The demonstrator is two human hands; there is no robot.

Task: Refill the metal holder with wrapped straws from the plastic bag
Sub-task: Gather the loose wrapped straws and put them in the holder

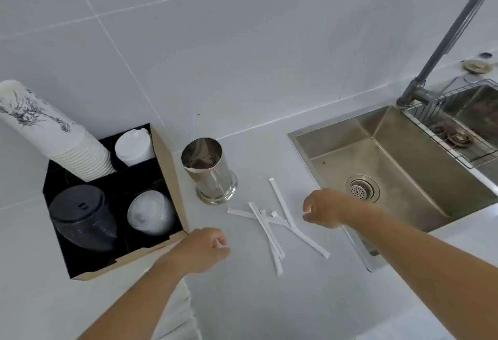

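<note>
The shiny metal holder [208,169] stands upright on the counter, and its visible inside looks empty. Several white wrapped straws [272,234] lie scattered and crossed in front of it. My left hand [200,249] hovers left of the straws with its fingers pinched on a small white tip, apparently a wrapped straw. To the right of the pile, by the sink's edge, my right hand [322,209] is curled with a white tip showing at its fingertips. A crinkled clear plastic bag [183,312] lies under my left forearm, partly hidden.
A cardboard and black organizer [167,167] at the left holds stacked paper cups [54,132], white lids, black lids [80,218] and clear lids. A steel sink [390,178] with a grey tap [442,51] and a wire rack sits at the right. A tiled wall rises behind.
</note>
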